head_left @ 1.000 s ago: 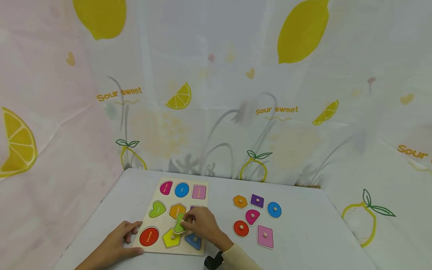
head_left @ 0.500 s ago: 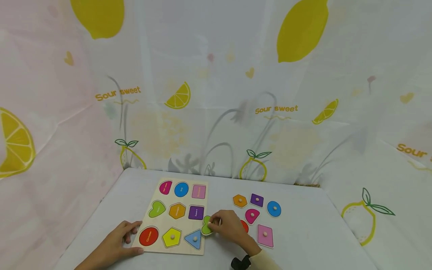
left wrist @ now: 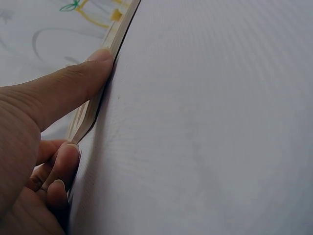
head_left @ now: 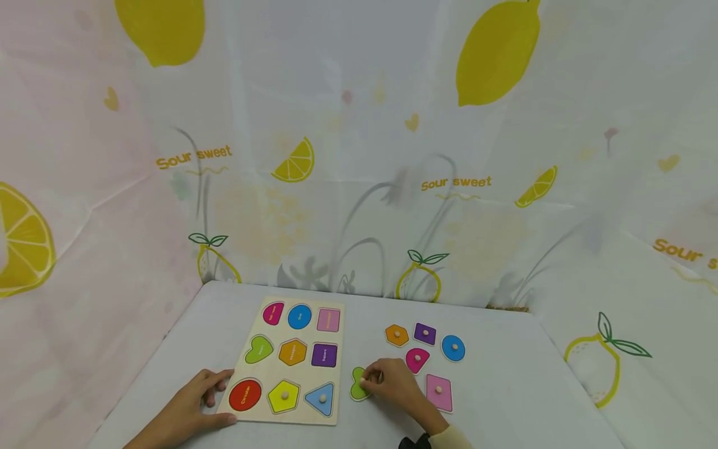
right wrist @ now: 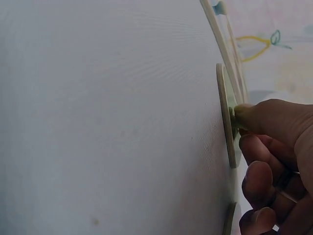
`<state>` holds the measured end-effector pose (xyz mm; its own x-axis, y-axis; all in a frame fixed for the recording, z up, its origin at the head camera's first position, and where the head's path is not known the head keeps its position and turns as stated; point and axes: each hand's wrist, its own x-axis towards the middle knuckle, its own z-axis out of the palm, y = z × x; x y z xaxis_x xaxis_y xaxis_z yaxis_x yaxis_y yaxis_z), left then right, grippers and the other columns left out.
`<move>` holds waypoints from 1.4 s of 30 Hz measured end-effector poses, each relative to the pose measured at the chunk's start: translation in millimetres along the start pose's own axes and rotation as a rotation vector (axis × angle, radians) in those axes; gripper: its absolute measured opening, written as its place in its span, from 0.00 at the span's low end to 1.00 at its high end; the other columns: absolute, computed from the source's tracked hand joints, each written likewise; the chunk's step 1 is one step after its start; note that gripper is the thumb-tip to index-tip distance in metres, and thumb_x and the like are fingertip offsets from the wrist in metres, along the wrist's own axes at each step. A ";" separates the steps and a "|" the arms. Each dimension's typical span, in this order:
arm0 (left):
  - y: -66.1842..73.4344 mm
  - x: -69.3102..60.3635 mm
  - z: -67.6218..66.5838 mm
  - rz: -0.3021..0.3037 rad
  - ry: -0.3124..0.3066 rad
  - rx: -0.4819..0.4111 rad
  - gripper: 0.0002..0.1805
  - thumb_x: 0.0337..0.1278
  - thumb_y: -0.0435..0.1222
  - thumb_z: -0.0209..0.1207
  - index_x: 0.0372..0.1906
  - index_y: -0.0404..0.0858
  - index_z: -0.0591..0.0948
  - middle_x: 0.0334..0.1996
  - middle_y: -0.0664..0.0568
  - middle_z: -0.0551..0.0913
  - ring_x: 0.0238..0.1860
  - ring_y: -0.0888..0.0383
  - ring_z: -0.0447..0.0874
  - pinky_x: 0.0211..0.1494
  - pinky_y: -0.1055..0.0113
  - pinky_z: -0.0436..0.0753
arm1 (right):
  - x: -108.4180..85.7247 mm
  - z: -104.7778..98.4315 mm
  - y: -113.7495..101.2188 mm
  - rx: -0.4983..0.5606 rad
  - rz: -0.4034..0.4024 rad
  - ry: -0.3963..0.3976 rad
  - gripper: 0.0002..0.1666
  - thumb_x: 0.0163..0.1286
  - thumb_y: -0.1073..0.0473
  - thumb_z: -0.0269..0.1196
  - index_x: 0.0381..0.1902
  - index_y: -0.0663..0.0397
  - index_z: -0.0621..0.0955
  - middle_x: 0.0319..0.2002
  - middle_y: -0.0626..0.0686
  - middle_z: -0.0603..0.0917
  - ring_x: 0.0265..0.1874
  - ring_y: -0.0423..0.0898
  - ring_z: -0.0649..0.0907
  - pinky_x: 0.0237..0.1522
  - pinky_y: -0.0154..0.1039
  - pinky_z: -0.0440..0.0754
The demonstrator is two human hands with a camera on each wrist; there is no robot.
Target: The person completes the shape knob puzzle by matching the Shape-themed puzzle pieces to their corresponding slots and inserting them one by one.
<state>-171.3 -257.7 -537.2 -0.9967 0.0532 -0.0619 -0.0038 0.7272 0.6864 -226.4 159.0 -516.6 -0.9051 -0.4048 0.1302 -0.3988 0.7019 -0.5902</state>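
Observation:
A wooden puzzle board point(head_left: 308, 416) lies on the white table. My left hand point(head_left: 193, 402) holds its near left corner, the thumb on the near edge and the fingers bent at the left side. Right of the board, my right hand point(head_left: 395, 386) pinches the knob of a green heart puzzle piece point(head_left: 357, 388), partly covered by the fingertips. In the right wrist view the heart piece point(right wrist: 226, 117) lies at or just above the table; I cannot tell which. A yellow pentagon piece point(head_left: 283, 396) and a blue triangle piece point(head_left: 320, 399) sit in the board.
Right of the board lie an orange hexagon piece point(head_left: 396, 335), a purple square piece point(head_left: 424, 333), a blue oval piece point(head_left: 453, 348), a magenta half-round piece point(head_left: 416, 360) and a pink rectangle piece point(head_left: 439, 393). A lemon-print cloth point(head_left: 359, 206) hangs behind the table.
My right hand has carried the green heart piece rightward, from above the board to the table beside it. The red round piece is now hidden behind that hand. My left hand stays at the corner.

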 end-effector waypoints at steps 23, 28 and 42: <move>-0.7 -1.3 -2.7 0.034 -0.002 0.010 0.52 0.32 0.48 0.84 0.68 0.34 0.77 0.37 0.53 0.69 0.35 0.62 0.67 0.37 0.70 0.71 | -31.5 -35.1 42.9 -0.018 0.099 0.133 0.08 0.63 0.56 0.76 0.36 0.51 0.87 0.22 0.39 0.75 0.24 0.35 0.72 0.25 0.31 0.73; -1.1 0.2 -1.1 0.023 -0.004 0.011 0.52 0.32 0.49 0.84 0.68 0.33 0.77 0.36 0.54 0.69 0.35 0.62 0.67 0.36 0.70 0.71 | -32.9 -35.6 44.3 -0.035 0.111 0.138 0.07 0.63 0.55 0.76 0.34 0.50 0.88 0.21 0.38 0.75 0.23 0.34 0.72 0.26 0.31 0.74; 1.6 -1.3 0.1 -0.018 0.010 0.023 0.53 0.27 0.52 0.85 0.66 0.34 0.78 0.35 0.53 0.69 0.35 0.59 0.68 0.35 0.69 0.71 | -32.7 -32.8 49.1 -0.030 0.114 0.138 0.07 0.64 0.55 0.75 0.30 0.48 0.86 0.21 0.38 0.75 0.23 0.34 0.72 0.26 0.31 0.73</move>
<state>-170.0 -256.6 -536.2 -0.9972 0.0331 -0.0665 -0.0199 0.7434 0.6686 -221.2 225.9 -523.7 -0.9556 -0.2388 0.1728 -0.2946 0.7567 -0.5836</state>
